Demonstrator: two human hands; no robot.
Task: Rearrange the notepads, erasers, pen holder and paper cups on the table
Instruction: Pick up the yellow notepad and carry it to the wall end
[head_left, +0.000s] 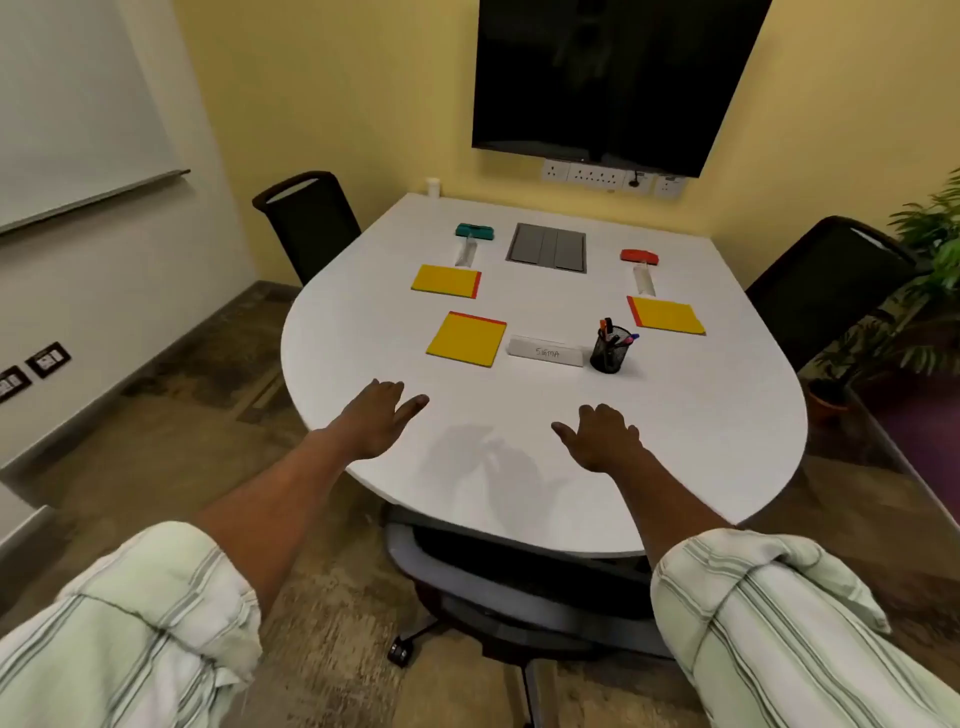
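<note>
**Both hands empty over the white rounded worktop (519, 493), nothing yet picked up.**

The left hand (382, 415) and right hand (602, 436) are spread flat and hold nothing, on the near side of the white "SIGMA" name card (545, 352); contact with the worktop cannot be judged. The black mesh pen holder (609, 351) stands just right of the card and one yellow, red-bound notepad (466, 339) lies just left. Beyond the card to the left lie a second notepad (447, 281), a pale paper cup (466, 252) and the teal eraser (474, 230). Beyond it to the right lie a third notepad (666, 315), another cup (644, 278) and the red eraser (639, 255). Likely hazards: a reach past the card could clip the pen holder and spill its leaning pens. The cups seem to lie on their sides, so a nudge might roll them.
</note>
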